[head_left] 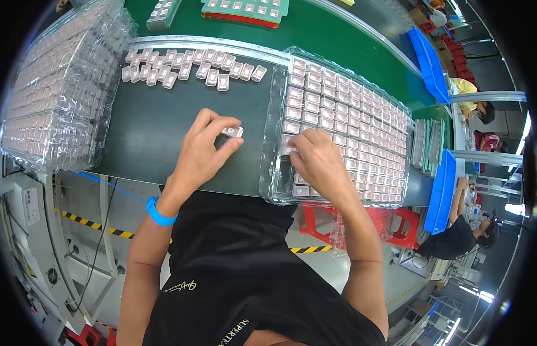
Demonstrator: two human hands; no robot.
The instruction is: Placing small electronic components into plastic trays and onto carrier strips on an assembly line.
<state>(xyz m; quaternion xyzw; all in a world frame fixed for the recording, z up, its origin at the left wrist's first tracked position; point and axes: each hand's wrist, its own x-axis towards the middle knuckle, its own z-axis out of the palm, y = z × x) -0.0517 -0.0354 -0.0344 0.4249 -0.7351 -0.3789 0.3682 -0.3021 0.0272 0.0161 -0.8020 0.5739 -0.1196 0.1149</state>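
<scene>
My left hand (200,145) is over the dark work surface, thumb and fingers closed round a small pinkish-white rectangular part (234,132). To its right lies a clear plastic tray (269,173) with rows of pockets, most of them filled with the same kind of part. My right hand (321,161) reaches over the tray's left side. Its fingertips pinch another small pinkish part (288,144) at the left column; the fingers partly cover it. Just below that part, a dark pocket shows without a part. Several loose parts (213,56) lie in uneven rows along the far side of the work surface.
A tall stack of filled clear trays (55,92) stands at the left. Beyond a metal rail is a green belt bearing a green fixture (245,8) with parts. Blue bins (440,193) and upright green holders (428,147) are on the right. Other people sit farther right.
</scene>
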